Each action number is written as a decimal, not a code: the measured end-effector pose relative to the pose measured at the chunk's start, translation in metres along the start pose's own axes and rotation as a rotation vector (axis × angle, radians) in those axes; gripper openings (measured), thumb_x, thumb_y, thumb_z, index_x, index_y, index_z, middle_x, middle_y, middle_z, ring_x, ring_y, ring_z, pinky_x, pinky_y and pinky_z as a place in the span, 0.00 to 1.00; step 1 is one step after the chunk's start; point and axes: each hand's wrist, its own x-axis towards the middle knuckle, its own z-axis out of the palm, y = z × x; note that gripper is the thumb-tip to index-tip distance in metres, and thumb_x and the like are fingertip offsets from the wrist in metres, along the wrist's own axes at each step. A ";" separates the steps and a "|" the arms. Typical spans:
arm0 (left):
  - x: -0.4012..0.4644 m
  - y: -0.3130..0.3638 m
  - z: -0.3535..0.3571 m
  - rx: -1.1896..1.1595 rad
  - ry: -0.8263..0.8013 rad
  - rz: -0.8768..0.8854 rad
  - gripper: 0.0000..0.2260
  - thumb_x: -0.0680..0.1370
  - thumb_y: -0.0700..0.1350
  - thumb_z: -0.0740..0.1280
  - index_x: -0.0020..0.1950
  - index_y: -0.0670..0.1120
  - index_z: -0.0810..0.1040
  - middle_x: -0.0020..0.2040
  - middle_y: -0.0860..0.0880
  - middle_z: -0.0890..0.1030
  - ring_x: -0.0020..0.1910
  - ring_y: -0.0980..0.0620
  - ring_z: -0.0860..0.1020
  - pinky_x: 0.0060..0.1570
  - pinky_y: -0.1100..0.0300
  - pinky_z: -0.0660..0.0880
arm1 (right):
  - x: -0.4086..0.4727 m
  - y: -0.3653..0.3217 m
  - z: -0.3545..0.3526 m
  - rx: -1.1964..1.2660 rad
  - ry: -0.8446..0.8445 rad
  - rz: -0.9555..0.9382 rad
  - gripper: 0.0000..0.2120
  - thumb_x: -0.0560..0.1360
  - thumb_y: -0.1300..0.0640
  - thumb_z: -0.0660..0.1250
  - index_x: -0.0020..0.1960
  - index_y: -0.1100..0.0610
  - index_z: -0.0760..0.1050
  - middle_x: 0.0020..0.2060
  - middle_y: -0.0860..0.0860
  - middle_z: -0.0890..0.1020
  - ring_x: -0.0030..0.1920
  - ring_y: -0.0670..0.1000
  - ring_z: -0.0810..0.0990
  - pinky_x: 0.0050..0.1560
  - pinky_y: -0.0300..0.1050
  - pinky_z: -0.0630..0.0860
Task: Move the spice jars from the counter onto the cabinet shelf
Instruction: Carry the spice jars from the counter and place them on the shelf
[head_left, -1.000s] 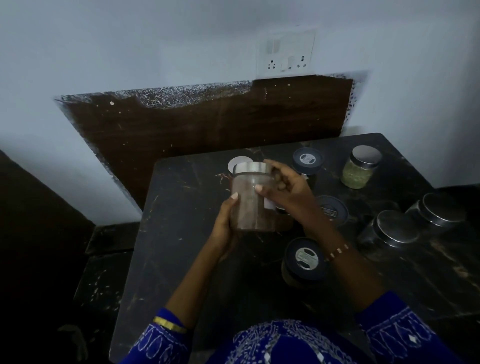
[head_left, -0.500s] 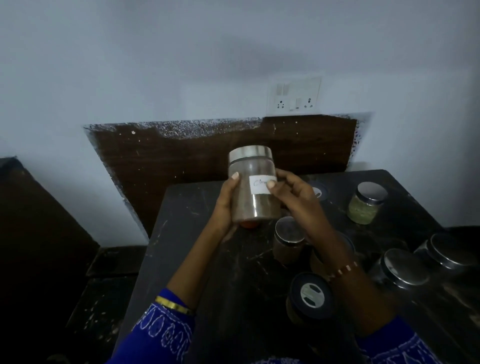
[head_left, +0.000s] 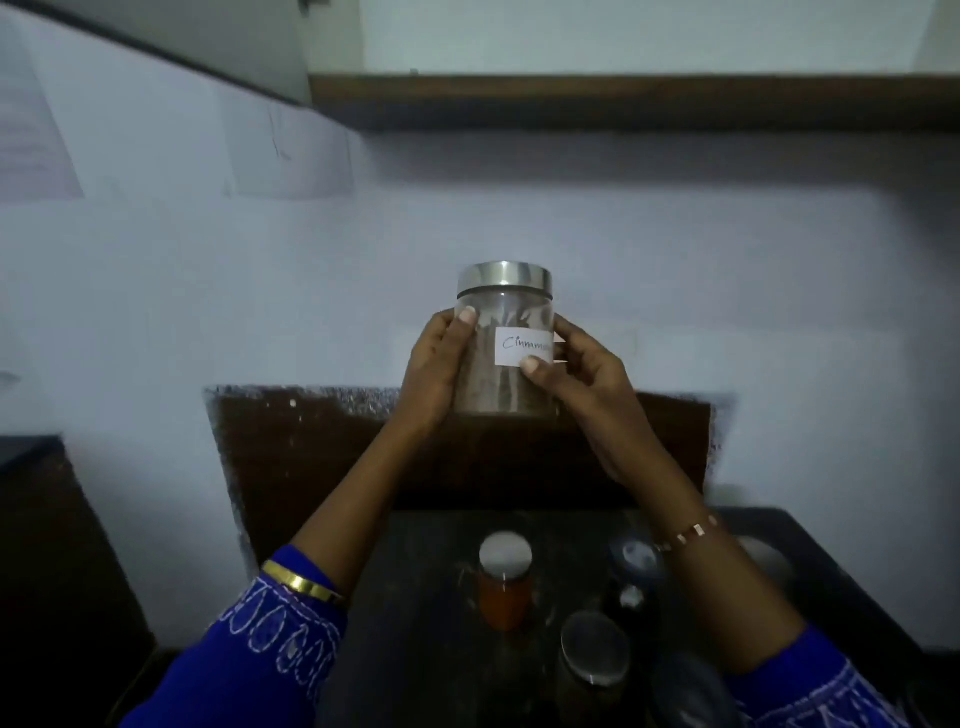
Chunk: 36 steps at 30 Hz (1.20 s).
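Observation:
A clear jar (head_left: 501, 374) with a steel lid and a white handwritten label holds brown spice. It is upright, raised in front of the wall, well above the dark counter (head_left: 415, 623). My left hand (head_left: 436, 371) grips its left side and my right hand (head_left: 582, 374) grips its right side, thumb under the label. High above runs the brown edge of the cabinet shelf (head_left: 623, 101). Down on the counter stand an orange-filled jar (head_left: 505, 582), a steel-lidded jar (head_left: 592, 654) and a dark-lidded jar (head_left: 635, 558), partly behind my right forearm.
A dark brown panel (head_left: 311, 447) backs the counter on the white wall. An open white cabinet door (head_left: 130, 135) slants at the upper left. A dark surface (head_left: 31, 519) lies at the left edge.
Both hands have lifted the jar from just above the counter to high in front of the wall. The view has tilted up, bringing the shelf edge into sight.

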 end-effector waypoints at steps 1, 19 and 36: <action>0.014 0.015 -0.002 0.025 0.019 0.046 0.19 0.74 0.58 0.58 0.54 0.45 0.72 0.49 0.47 0.79 0.47 0.51 0.79 0.45 0.60 0.78 | 0.016 -0.014 0.002 -0.026 0.000 -0.046 0.29 0.73 0.56 0.69 0.71 0.55 0.65 0.56 0.54 0.79 0.53 0.49 0.79 0.53 0.44 0.80; 0.223 0.170 -0.056 0.301 0.222 0.424 0.13 0.80 0.47 0.59 0.63 0.44 0.72 0.45 0.47 0.78 0.44 0.48 0.77 0.55 0.45 0.77 | 0.243 -0.159 0.049 -0.216 0.175 -0.528 0.33 0.71 0.57 0.72 0.72 0.56 0.63 0.54 0.53 0.78 0.48 0.49 0.78 0.44 0.37 0.77; 0.294 0.129 -0.077 0.829 0.448 0.289 0.20 0.73 0.35 0.68 0.65 0.41 0.74 0.57 0.39 0.80 0.57 0.43 0.78 0.57 0.56 0.73 | 0.329 -0.141 0.067 -0.793 0.066 -0.334 0.22 0.75 0.61 0.65 0.67 0.63 0.66 0.63 0.59 0.75 0.62 0.56 0.74 0.52 0.41 0.70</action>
